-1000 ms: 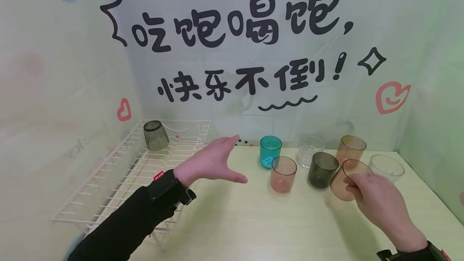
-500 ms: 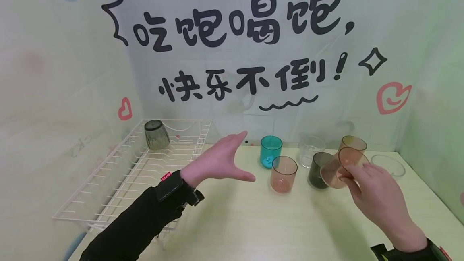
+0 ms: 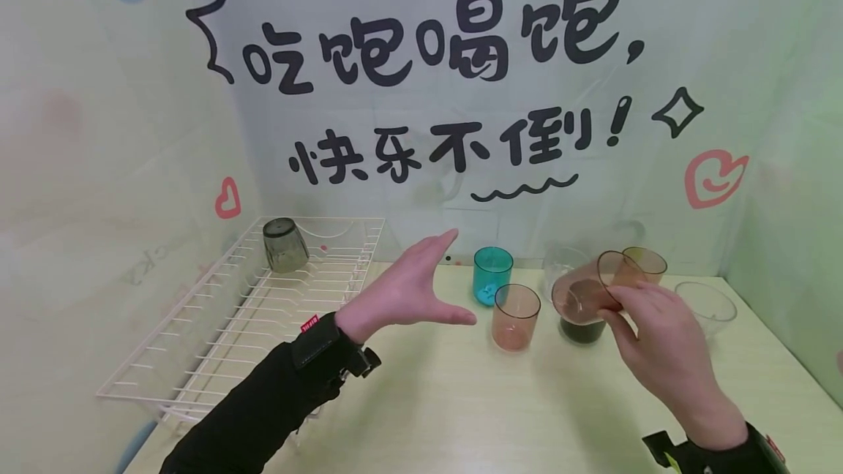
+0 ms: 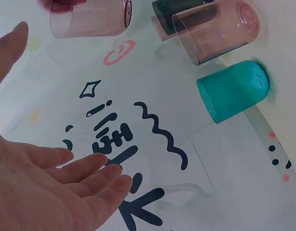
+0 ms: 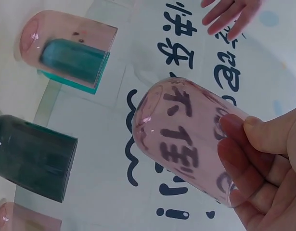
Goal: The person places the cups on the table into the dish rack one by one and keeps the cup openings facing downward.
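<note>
A clear pink drinking glass [image 3: 579, 295] is pinched near its rim by my right hand [image 3: 665, 350], tilted with its base toward the left. It overlaps the dark grey glass [image 3: 582, 333] in the head view; the right wrist view shows it raised off the table. My left hand [image 3: 411, 287] is spread with thumb and fingers apart, holding nothing, between the rack and the teal glass [image 3: 492, 276]. Just right of that hand a second pink glass [image 3: 516, 319] stands upright, in front of the teal one.
At left a white wire dish rack [image 3: 290, 306] bears one upside-down grey glass [image 3: 285, 247]. Behind the held glass stand a clear glass [image 3: 560, 258] and an amber glass [image 3: 648, 262]. Another clear glass [image 3: 707, 306] stands at right, near the side wall.
My right hand has lifted the pink glass from among the others, moving it up and left while tilting it further. The open left hand has drifted slightly right.
</note>
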Action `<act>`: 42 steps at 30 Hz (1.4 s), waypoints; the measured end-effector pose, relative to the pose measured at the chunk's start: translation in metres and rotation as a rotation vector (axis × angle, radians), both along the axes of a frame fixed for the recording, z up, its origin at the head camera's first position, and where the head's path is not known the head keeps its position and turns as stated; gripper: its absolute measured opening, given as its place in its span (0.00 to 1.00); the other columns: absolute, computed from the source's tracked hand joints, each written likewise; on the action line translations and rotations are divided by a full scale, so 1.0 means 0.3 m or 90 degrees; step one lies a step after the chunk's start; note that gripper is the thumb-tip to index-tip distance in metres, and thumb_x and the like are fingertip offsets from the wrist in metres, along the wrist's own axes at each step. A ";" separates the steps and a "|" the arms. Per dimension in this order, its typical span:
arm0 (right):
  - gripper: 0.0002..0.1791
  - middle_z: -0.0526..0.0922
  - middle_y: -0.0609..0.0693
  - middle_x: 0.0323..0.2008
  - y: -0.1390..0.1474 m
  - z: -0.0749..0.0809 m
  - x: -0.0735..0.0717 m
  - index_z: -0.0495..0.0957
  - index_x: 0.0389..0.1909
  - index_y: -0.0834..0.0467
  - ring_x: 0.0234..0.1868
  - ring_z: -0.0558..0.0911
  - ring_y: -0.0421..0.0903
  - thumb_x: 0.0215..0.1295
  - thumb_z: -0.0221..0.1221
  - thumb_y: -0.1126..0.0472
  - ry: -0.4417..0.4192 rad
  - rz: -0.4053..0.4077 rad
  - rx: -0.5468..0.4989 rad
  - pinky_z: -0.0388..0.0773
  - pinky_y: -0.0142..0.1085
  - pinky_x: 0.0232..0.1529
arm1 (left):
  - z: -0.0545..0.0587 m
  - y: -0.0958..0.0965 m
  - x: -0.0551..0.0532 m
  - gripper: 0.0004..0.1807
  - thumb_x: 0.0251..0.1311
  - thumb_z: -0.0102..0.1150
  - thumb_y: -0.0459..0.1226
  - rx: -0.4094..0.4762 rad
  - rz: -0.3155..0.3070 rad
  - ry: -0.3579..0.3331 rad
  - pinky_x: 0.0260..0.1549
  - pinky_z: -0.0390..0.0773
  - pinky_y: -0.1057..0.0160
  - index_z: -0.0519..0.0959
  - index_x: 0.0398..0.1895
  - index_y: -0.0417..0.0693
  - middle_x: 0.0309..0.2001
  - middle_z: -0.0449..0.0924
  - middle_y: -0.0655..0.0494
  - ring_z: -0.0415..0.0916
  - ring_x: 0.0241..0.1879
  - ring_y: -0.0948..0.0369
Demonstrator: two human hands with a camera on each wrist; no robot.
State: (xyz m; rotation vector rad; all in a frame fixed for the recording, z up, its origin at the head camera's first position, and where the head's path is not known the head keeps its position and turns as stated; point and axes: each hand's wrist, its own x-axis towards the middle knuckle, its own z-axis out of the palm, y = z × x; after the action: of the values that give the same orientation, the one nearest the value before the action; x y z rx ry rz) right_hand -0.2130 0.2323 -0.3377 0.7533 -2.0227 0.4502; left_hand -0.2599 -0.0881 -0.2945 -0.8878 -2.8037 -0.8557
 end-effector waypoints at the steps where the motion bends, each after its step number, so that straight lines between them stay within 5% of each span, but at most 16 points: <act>1: 0.13 0.77 0.43 0.28 -0.006 0.002 -0.001 0.76 0.33 0.56 0.33 0.74 0.43 0.42 0.62 0.67 0.001 0.006 -0.008 0.65 0.38 0.43 | 0.001 0.003 0.001 0.65 0.27 0.61 0.70 0.005 -0.003 0.004 0.58 0.56 0.59 0.43 0.70 0.56 0.67 0.52 0.58 0.50 0.65 0.60; 15: 0.16 0.78 0.43 0.34 -0.078 0.004 -0.019 0.76 0.37 0.56 0.38 0.72 0.42 0.45 0.64 0.70 -0.072 0.046 -0.113 0.63 0.34 0.43 | -0.013 0.048 0.012 0.61 0.29 0.63 0.68 0.094 -0.045 0.037 0.57 0.60 0.56 0.44 0.69 0.61 0.66 0.51 0.62 0.51 0.63 0.63; 26: 0.17 0.78 0.41 0.35 -0.121 0.010 -0.011 0.76 0.40 0.55 0.40 0.73 0.40 0.48 0.61 0.72 -0.104 0.069 -0.172 0.65 0.31 0.43 | -0.025 0.061 0.020 0.61 0.29 0.65 0.65 0.105 -0.063 0.068 0.56 0.61 0.57 0.42 0.69 0.64 0.66 0.51 0.61 0.55 0.60 0.64; 33: 0.16 0.80 0.48 0.33 -0.179 0.060 0.031 0.76 0.37 0.61 0.37 0.76 0.41 0.45 0.60 0.76 -0.097 0.127 -0.239 0.69 0.31 0.40 | -0.025 0.072 0.018 0.61 0.31 0.69 0.60 0.128 -0.076 0.075 0.58 0.58 0.56 0.42 0.69 0.65 0.67 0.48 0.65 0.49 0.64 0.65; 42: 0.10 0.81 0.48 0.33 -0.224 0.086 0.059 0.75 0.38 0.62 0.38 0.76 0.41 0.53 0.57 0.72 -0.169 0.145 -0.301 0.69 0.30 0.40 | -0.020 0.082 0.019 0.59 0.32 0.66 0.62 0.170 -0.098 0.099 0.56 0.61 0.56 0.43 0.68 0.65 0.66 0.49 0.65 0.50 0.63 0.65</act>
State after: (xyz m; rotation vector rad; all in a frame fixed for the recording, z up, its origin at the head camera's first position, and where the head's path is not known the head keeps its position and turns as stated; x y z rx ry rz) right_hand -0.1953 0.1650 -0.3120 0.6515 -1.9601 1.1649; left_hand -0.2543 -0.0636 -0.3005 -1.0822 -2.4418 -1.0970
